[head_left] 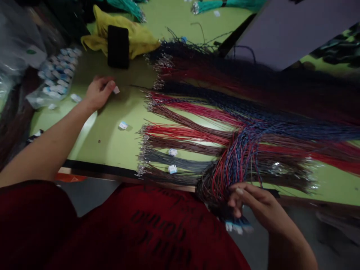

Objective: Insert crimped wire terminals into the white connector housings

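My left hand (pixel 99 91) reaches out over the green table (pixel 112 138) with its fingers curled around a small white connector (pixel 116 90). My right hand (pixel 254 204) is at the table's front edge, fingers closed on a bundle of red, blue and black wires (pixel 239 157) that hangs over the edge. White-and-blue connectors (pixel 237 226) dangle at the bundle's end below that hand. Several fans of red, brown, grey and blue wires (pixel 185 131) with metal tips lie spread across the table.
Loose white connectors (pixel 123 125) (pixel 172 152) (pixel 172 169) lie on the table. A plastic bag of connectors (pixel 56 77) sits at the left. A black block (pixel 118 47) rests on a yellow cloth (pixel 140 37). Teal wire bundles (pixel 225 4) and a grey board (pixel 295 26) lie behind.
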The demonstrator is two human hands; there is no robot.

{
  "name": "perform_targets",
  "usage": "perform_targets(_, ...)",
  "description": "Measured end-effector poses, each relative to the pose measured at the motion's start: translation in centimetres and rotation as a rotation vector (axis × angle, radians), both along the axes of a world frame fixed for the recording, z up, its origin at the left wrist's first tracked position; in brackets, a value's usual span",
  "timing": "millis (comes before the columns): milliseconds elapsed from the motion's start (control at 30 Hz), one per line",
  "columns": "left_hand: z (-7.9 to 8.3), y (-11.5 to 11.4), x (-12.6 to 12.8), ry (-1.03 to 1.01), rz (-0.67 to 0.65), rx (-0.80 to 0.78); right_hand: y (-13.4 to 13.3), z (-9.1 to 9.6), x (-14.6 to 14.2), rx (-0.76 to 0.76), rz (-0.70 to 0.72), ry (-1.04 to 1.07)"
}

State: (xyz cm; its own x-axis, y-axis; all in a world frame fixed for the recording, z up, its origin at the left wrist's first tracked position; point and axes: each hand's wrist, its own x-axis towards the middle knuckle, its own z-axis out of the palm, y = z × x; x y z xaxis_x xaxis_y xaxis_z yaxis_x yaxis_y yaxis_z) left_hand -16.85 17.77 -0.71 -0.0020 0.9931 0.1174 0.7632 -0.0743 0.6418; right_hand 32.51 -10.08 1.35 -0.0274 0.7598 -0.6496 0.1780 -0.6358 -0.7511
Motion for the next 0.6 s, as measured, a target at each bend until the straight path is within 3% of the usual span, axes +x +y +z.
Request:
perform_targets(100, 0.2, -4.3, 2.0, 0.145, -0.246, 0.0, 1.2, 1.1, -0.7, -0.048, 0.13, -0.019)
perform_targets(167, 0.2, -7.3, 3.0, 0.278, -0.331, 0.012, 1.6, 1.9, -1.3, -0.028, 0.212, -0.061)
perform_targets(267, -0.2, -11.6, 3.8, 0.452, -0.369, 0.079, 1.3, 3.0, -2.7, 0.098, 0.288, -0.219)
perform_targets(333, -0.7, -13.5, 4.1, 0.474, -0.3, 0.086, 1.1, 3.6, -4.1, 0.235, 0.356, -0.324)
perform_targets(433, -0.9, -14.7, 4.7, 0.32, -0.198, 0.068, 1.2, 3.6, -6.8, 0.503, 0.524, -0.388)
perform_targets(500, -0.2, -14.7, 5.2, 0.12, -0.109, 0.034, 1.8, 2.9, -8.6, 0.689, 0.628, -0.442)
perform_targets(600, 2.0, -14.6, 6.2, -0.461, 0.217, -0.121, 2.7, 1.3, -10.6, 0.884, 0.768, -0.61)
